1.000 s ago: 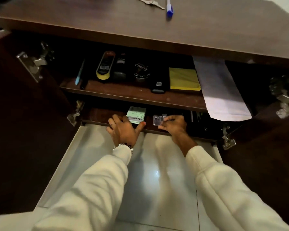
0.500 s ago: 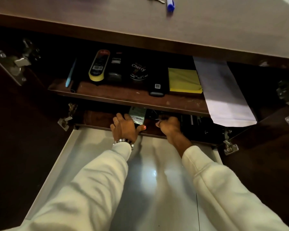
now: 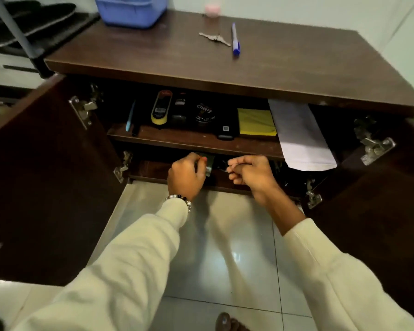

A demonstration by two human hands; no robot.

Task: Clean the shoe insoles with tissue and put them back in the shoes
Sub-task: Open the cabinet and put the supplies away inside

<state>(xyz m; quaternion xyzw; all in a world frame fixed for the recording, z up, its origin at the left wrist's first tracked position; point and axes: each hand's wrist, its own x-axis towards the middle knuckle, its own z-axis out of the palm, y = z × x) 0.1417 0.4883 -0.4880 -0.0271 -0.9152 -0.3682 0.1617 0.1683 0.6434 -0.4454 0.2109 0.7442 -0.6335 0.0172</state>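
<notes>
both hands reach into the dark lower shelf [image 3: 153, 167] of the open cabinet [image 3: 225, 75]: the left hand [image 3: 186, 177] curls round a small greenish pack [image 3: 208, 163], perhaps tissue, though i cannot tell, and the right hand [image 3: 251, 174] has its fingers curled, pinching something too small to make out. no shoes or insoles show, so their place, long axis and heading cannot be told. by my judgement the task is barely begun, with supplies being fetched and all the wiping and refitting left.
</notes>
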